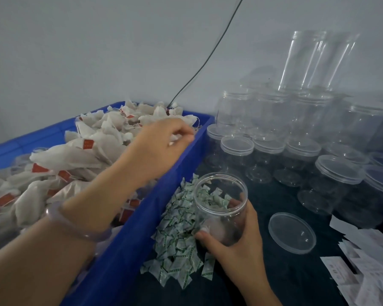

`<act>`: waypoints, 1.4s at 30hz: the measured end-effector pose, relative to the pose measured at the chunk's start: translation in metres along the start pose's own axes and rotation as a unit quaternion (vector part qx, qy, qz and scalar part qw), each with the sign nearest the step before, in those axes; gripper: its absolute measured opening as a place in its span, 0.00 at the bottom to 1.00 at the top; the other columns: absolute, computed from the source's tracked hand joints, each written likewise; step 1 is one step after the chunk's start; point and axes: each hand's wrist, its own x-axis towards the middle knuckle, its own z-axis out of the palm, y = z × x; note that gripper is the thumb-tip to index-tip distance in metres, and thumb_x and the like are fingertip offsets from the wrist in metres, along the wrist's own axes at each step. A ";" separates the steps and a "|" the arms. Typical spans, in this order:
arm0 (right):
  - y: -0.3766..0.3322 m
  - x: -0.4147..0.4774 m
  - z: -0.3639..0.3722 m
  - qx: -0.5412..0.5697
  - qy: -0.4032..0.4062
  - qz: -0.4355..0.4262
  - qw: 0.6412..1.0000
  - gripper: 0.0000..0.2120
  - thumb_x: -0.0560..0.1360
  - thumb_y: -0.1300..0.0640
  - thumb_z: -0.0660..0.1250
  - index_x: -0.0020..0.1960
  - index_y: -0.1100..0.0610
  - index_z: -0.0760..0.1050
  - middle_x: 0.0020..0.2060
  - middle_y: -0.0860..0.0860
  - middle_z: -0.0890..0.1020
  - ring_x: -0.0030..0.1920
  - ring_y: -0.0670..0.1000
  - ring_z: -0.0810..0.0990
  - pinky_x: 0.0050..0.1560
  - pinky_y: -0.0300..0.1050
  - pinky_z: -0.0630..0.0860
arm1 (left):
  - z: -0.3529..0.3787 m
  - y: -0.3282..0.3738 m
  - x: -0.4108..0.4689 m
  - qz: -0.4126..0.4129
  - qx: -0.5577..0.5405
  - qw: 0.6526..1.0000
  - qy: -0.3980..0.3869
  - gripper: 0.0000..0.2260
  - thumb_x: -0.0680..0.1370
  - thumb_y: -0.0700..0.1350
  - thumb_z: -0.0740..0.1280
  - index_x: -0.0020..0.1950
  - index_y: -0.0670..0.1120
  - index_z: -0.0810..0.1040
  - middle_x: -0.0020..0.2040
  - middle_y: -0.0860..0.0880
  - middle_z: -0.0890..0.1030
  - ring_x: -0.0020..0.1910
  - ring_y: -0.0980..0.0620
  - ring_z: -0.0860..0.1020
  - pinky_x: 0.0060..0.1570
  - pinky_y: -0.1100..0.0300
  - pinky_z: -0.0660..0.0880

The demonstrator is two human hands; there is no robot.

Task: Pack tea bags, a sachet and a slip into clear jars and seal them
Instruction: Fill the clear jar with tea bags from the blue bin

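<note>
While the right hand (pixel 237 241) grips a seemingly empty jar (pixel 219 196), the left hand (pixel 161 143) curls over tea bags (pixel 84 156), its hold unclear.

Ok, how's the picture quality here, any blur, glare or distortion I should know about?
Head view: wide-angle bending along the blue crate; flat, dim light, no hard shadows; stacked clear jars hazy and soft; left hand slightly motion-blurred; right hand and its open jar reasonably sharp.
</note>
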 end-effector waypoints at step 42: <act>-0.002 -0.004 0.001 0.014 -0.013 0.015 1.000 0.46 0.54 0.41 0.80 0.66 0.27 0.61 0.62 0.29 0.71 0.64 0.35 0.71 0.56 0.24 0.69 | -0.021 -0.057 0.003 -0.227 0.432 0.847 -0.212 0.08 0.76 0.47 0.64 0.54 0.51 0.73 0.60 0.47 0.74 0.64 0.44 0.67 0.65 0.41 0.62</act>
